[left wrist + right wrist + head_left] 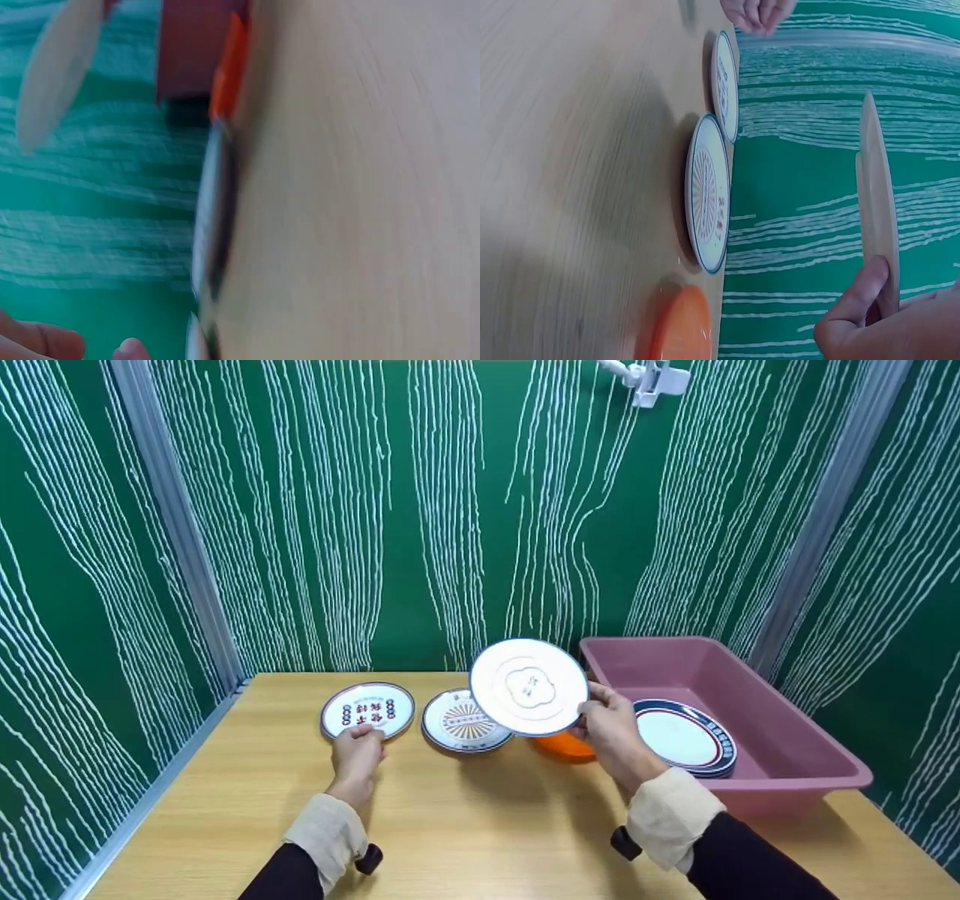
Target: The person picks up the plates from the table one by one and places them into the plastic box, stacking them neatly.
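Observation:
My right hand (611,727) pinches the edge of a white plate (529,687) with a thin blue rim, held up and tilted above the table. In the right wrist view that plate (879,202) is seen edge-on, the thumb on one side. My left hand (358,757) hovers by the near edge of a plate with red lettering (369,711); the right wrist view shows its fingers (759,13) loosely bent and apart from that plate. Between the hands lies a plate with a gold sunburst (466,721). An orange plate (566,747) is partly hidden beneath the raised one.
A pink tub (795,784) stands at the right of the wooden table (480,840), holding a stack of dark-rimmed plates (679,739). Green walls (450,510) with white wavy lines surround the table. A white bracket (652,382) hangs on the back wall.

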{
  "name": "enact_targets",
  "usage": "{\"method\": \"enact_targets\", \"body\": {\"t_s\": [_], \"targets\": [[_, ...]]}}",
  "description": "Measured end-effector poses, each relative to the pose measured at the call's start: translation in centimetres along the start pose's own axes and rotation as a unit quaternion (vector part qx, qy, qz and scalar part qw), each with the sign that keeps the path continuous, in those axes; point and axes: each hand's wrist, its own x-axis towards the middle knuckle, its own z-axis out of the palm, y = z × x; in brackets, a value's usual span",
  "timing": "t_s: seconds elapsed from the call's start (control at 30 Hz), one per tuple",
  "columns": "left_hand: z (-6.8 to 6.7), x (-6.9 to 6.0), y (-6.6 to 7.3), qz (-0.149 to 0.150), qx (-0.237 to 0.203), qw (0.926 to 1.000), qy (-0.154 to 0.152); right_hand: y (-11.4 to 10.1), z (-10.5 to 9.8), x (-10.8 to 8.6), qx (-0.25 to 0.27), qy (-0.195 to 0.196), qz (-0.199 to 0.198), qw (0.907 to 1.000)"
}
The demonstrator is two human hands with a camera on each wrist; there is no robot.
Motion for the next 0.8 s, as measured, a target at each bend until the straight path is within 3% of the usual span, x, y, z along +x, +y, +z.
{"method": "enact_targets", "body": {"t_s": [0.13, 0.4, 0.6, 0.8], "targets": [[-1.6, 1.6, -0.7, -0.010, 0.064, 0.9976, 0.025, -0.3, -1.2, 0.3, 0.011, 0.023, -0.003, 0.9997], [-3.8, 3.5, -0.7, -0.065, 0.024, 0.9975, 0.010, -0.9, -4.1, 1.0, 0.008, 0.061, 0.015, 0.9980], [-4.3, 4.5, -0.6, -0.081, 0.028, 0.9960, 0.023, -1.2, -6.3, 1.2, 0.007, 0.094, 0.013, 0.9955], [-4.7, 5.5, 0.0, -0.089, 0.037, 0.9944, 0.043, -1.4, -9.0, 1.5, 0.046, 0.134, 0.020, 0.9898]]}}
